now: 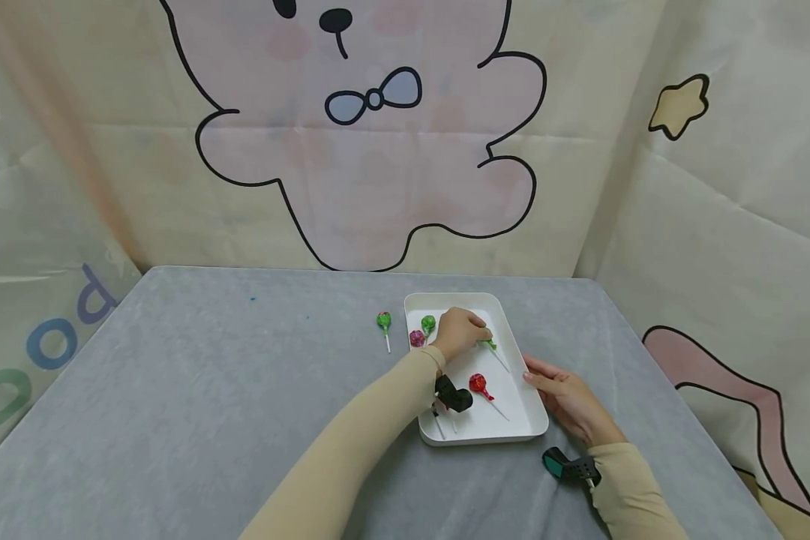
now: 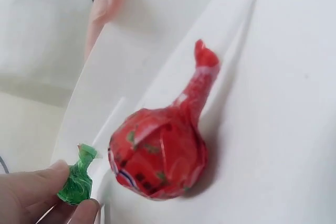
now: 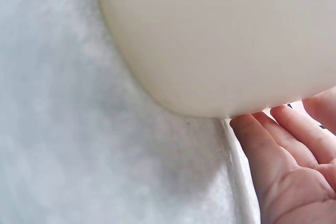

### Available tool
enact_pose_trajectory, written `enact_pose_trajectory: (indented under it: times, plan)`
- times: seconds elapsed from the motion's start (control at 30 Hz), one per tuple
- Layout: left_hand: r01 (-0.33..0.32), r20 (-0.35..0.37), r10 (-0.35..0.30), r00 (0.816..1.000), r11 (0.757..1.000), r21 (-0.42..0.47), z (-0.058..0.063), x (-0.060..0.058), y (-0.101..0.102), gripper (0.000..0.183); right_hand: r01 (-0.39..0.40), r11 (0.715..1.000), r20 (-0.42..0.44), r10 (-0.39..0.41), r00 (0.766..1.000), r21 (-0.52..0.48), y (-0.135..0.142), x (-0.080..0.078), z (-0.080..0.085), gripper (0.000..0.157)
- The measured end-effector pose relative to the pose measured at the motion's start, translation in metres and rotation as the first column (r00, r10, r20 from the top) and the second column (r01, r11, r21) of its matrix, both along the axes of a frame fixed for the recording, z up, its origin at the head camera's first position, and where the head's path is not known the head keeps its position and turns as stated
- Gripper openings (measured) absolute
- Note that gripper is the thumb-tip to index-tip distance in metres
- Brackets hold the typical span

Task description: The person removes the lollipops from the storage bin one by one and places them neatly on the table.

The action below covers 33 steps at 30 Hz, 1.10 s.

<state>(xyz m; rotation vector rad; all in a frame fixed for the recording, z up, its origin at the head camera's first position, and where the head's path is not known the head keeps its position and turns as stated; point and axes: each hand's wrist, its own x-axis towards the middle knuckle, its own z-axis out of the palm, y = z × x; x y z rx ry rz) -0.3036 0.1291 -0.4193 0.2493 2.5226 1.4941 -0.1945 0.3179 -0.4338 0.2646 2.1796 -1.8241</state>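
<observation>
My left hand (image 1: 460, 334) pinches a green-wrapped lollipop (image 2: 77, 184) by its head, over the right side of a white tray (image 1: 528, 420). The white stick points down toward the tray's right wall. Close to the left wrist camera lies a red-wrapped lollipop (image 2: 160, 153), also seen in the tray's middle in the head view. Against the tray's right outer side, my right hand (image 1: 574, 405) rests its fingertips, with fingers fairly straight. At the tray's left are another green lollipop (image 1: 428, 324) and a purple-pink lollipop (image 1: 416, 338), partly hidden by the left arm.
Outside the tray, left of its far corner, a green lollipop (image 1: 383, 320) lies on the grey cloth-covered table (image 1: 243, 390). Lollipop sticks (image 1: 439, 426) show below the left wrist, their heads hidden. A printed curtain (image 1: 378, 180) hangs behind the table.
</observation>
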Motion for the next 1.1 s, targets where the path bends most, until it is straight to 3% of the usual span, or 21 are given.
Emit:
enact_pose_trajectory:
  times: [0.23, 0.6, 0.87, 1.1]
  plan:
    - [0.006, -0.045, -0.004, 0.999, 0.999, 0.046, 0.0, -0.004, -0.003, 0.016, -0.002, 1.0, -0.008, 0.002, 1.0, -0.012, -0.001, 0.0, 0.0, 0.067]
    - [0.002, -0.021, -0.001, 1.0, 0.996, 0.084, 0.012, 0.003, -0.016, 0.018, 0.004, 1.0, -0.015, -0.005, 1.0, -0.01, 0.001, 0.0, -0.006, 0.067]
    - [0.044, -0.001, -0.044, 0.999, 0.985, 0.166, 0.016, -0.001, -0.04, 0.024, 0.012, 1.0, -0.008, -0.012, 1.0, 0.0, -0.003, 0.005, -0.005, 0.066]
    - [0.065, 0.03, -0.072, 0.997, 0.978, 0.199, 0.032, -0.003, -0.066, 0.024, 0.013, 1.0, -0.025, -0.013, 1.0, 0.001, -0.006, 0.008, -0.001, 0.067]
